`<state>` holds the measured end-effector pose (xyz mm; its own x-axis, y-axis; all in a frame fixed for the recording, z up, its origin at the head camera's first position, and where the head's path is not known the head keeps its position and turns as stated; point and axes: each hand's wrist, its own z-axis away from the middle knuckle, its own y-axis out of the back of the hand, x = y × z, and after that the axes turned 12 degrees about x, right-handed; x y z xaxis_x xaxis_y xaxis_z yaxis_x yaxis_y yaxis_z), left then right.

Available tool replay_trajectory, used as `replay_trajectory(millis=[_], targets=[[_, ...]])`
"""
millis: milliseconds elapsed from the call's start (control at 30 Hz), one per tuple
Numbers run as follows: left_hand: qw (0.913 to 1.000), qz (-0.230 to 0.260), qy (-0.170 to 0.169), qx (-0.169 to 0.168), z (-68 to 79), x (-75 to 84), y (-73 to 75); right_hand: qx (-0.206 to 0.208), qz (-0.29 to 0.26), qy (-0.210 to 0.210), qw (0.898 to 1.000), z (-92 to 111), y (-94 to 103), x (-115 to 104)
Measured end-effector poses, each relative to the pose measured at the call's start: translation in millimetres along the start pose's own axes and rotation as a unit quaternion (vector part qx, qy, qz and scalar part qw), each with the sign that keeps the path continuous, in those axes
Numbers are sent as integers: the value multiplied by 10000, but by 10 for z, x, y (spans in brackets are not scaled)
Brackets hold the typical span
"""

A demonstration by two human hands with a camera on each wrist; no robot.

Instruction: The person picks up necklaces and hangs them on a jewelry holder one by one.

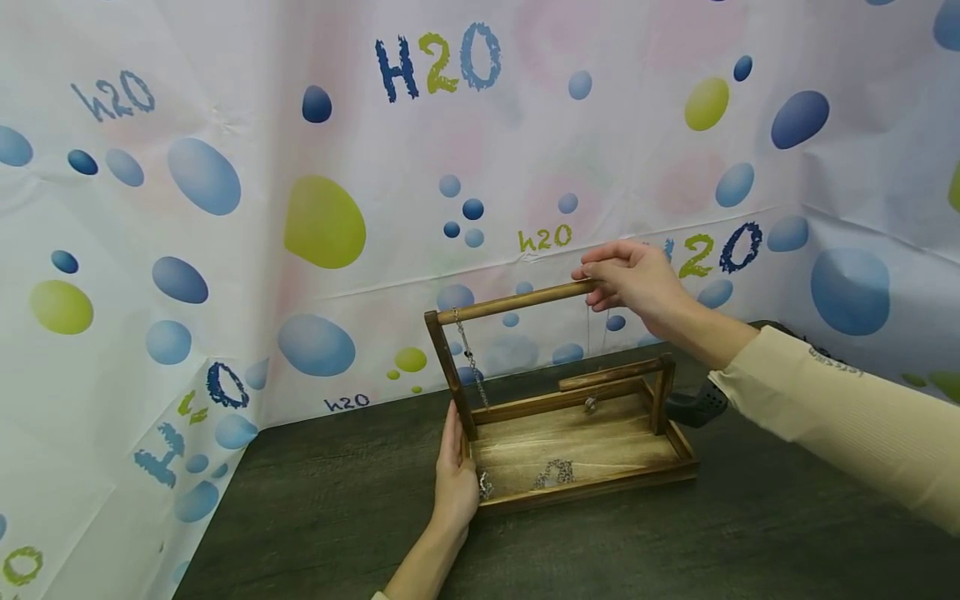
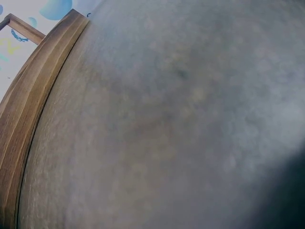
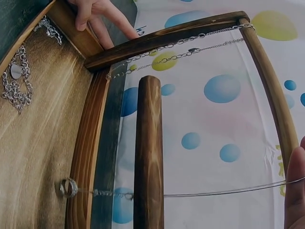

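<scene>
A wooden jewelry stand (image 1: 585,493) has a shallow tray and two posts with bars. My left hand (image 1: 456,483) holds the tray's left end, its long fingers straight along the outside; in the right wrist view its thumb (image 3: 83,16) lies over the end wall. At the free end of the upper bar (image 1: 517,300), my right hand (image 1: 637,279) pinches a thin necklace (image 3: 228,192), which hangs down with a ring (image 3: 69,187) at its lower end. A silver chain (image 1: 471,358) hangs from the bar's post end. The left wrist view shows only the tray's side and blurred tabletop.
Inside the tray lie a heaped chain (image 1: 555,473) with a flat tag and a smaller chain (image 1: 485,483). A shorter, lower bar (image 1: 611,377) juts from the right post. Behind it is a black object (image 1: 697,406). A printed backdrop (image 1: 405,167) stands behind the dark table (image 1: 337,500).
</scene>
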<state>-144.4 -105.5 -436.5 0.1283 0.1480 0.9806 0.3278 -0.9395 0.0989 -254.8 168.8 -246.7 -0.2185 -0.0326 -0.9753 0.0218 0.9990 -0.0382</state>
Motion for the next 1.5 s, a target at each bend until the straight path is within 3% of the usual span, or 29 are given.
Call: replay_trajectory(millis=[867, 1500], targets=[[10000, -38, 6, 34, 14, 15, -2, -290, -322, -202, 9989, 39, -327, 34], [10000, -72, -13, -35, 20, 17, 16, -455, -156, -153, 9987, 106, -616, 43]])
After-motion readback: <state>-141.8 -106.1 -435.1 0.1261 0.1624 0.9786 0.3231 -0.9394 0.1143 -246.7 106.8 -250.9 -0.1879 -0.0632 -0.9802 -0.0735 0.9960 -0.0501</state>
